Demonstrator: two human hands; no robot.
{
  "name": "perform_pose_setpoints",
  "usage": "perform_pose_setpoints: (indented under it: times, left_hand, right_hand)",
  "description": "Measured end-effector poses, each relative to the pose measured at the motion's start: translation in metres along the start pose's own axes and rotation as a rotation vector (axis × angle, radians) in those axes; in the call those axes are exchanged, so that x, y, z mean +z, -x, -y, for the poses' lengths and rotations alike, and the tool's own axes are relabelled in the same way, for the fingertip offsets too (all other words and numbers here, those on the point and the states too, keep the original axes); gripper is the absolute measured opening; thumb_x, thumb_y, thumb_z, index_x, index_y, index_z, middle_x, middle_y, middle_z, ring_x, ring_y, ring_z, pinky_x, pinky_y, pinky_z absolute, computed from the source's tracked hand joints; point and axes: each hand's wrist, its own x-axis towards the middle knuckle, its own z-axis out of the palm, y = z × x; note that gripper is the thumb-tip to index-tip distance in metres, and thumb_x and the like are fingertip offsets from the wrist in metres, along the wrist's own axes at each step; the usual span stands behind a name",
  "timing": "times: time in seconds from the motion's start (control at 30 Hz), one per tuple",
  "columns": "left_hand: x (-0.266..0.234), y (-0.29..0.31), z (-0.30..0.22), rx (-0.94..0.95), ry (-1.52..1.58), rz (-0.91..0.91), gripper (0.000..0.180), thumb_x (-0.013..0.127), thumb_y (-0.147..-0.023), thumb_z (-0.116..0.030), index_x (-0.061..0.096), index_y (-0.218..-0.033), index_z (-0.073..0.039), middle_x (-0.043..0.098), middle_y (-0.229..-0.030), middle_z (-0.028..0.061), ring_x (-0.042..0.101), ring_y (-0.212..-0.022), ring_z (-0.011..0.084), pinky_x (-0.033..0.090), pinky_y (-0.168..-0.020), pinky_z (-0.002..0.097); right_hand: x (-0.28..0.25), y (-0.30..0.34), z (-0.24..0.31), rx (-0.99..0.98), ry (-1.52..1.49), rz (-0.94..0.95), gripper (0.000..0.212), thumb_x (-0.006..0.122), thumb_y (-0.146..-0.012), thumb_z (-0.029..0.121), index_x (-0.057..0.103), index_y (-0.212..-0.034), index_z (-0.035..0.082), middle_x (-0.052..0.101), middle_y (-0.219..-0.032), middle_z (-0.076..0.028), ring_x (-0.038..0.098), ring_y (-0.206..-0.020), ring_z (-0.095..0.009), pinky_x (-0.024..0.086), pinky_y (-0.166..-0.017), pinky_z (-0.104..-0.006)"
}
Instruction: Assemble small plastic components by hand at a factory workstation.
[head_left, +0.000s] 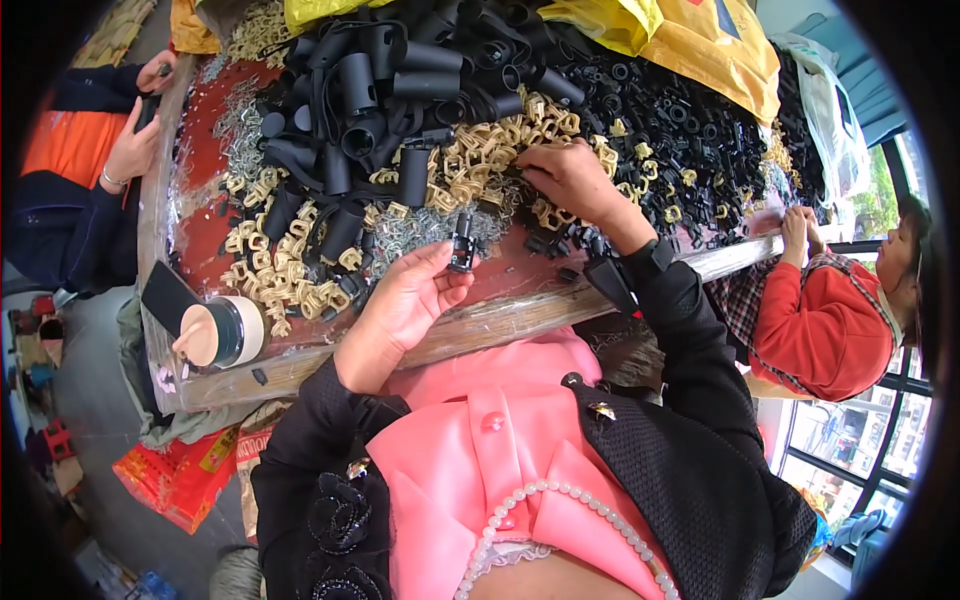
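Near the front edge of the table, my left hand (412,298) pinches a small black plastic part (462,246) upright between thumb and fingers. My right hand (578,182) is farther out, its fingers drawn together at the edge of a heap of beige plastic clips (470,165). What those fingertips hold, if anything, is hidden. Between my hands lies a spread of small silvery metal pieces (400,238). Black plastic tubes (357,85) are piled behind the clips, and more beige clips (290,285) lie left of my left hand.
A lidded jar (235,330) and a dark phone-like slab (172,295) stand at the table's left corner. Small black parts (640,110) cover the right side below a yellow bag (715,50). Co-workers' hands are at the left edge (135,140) and right edge (795,235).
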Motion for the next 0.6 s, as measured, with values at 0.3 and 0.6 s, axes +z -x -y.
perform_pose_setpoints:
  times: [0.3,0.6]
  left_hand:
    - [0.005,-0.003,0.001,-0.014,-0.014,0.010,0.018,0.052,-0.083,-0.017,0.054,-0.093,-0.003,0.059,-0.087,0.0093,0.056,-0.072,0.0146,0.048,-0.062,0.0241]
    - [0.004,-0.002,0.000,-0.011,-0.020,0.019,0.018,0.052,-0.083,-0.017,0.054,-0.092,-0.002,0.059,-0.087,0.0092,0.056,-0.072,0.0145,0.048,-0.062,0.0241]
  right_hand:
    - [0.006,0.004,0.020,-0.046,0.345,0.002,0.012,0.058,-0.069,0.018,0.057,-0.079,0.011,0.050,-0.079,-0.003,0.048,-0.080,-0.021,0.033,-0.069,-0.0354]
    - [0.001,0.010,0.022,-0.055,0.238,-0.161,0.010,0.058,-0.068,0.016,0.053,-0.075,0.011,0.047,-0.073,-0.002,0.047,-0.077,-0.021,0.031,-0.066,-0.0344]
